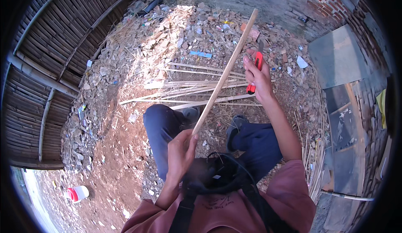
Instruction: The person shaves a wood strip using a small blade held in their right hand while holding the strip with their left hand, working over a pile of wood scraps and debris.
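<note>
Your left hand pinches the pale strip by its near end, probably to leave its length free as it slants up between your knees. Farther out, your right hand wraps the red cutter, blade pointing away, likely for safety. Beyond your feet, loose strips lie on the rubble-strewn ground, seemingly within reach.

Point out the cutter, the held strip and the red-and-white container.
Cutter [258, 61]: head view, on its red handle.
Held strip [226, 71]: head view, about midway along its length.
Red-and-white container [79, 193]: head view, lower left, on its side wall.
</note>
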Tool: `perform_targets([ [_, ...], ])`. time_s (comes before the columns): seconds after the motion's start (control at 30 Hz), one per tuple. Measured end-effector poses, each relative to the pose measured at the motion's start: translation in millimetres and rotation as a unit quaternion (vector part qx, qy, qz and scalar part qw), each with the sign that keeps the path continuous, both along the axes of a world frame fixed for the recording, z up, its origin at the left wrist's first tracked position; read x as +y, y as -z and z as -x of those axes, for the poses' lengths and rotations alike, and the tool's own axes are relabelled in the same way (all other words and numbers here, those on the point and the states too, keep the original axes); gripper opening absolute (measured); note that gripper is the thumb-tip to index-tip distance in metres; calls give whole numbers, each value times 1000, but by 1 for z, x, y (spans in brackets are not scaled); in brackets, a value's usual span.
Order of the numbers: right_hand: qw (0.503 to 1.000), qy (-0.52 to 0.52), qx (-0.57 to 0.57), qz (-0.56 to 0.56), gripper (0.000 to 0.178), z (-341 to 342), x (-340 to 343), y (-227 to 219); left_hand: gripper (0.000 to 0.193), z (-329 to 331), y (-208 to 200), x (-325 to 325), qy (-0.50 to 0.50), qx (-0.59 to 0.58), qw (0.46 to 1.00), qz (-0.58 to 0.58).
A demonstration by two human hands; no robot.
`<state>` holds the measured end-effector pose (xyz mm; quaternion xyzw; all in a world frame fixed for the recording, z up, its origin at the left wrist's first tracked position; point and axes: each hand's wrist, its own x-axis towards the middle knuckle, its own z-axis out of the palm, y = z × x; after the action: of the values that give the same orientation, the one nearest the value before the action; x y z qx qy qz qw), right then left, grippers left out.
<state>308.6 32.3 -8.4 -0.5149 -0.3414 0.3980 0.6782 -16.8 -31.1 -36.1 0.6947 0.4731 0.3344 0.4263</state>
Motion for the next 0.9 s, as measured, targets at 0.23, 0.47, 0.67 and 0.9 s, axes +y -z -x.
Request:
perform_targets([
  [0.23, 993, -96, 64, 2, 35, 6, -17, -2, 21, -11, -1, 0, 43, -39, 996, 61],
  [0.47, 990, -129, 48, -16, 36, 1, -21, -1, 26, -17, -1, 3, 70, -71, 987, 129],
  [0.67, 990, -127, 59, -33, 33, 3, -23, -3, 28, -15, -4, 3, 90, -98, 975, 176],
  [0.9, 998, -43, 4, -49, 28, 14, -24, -10, 28, -13, -6, 5, 107, -84, 976, 169],
])
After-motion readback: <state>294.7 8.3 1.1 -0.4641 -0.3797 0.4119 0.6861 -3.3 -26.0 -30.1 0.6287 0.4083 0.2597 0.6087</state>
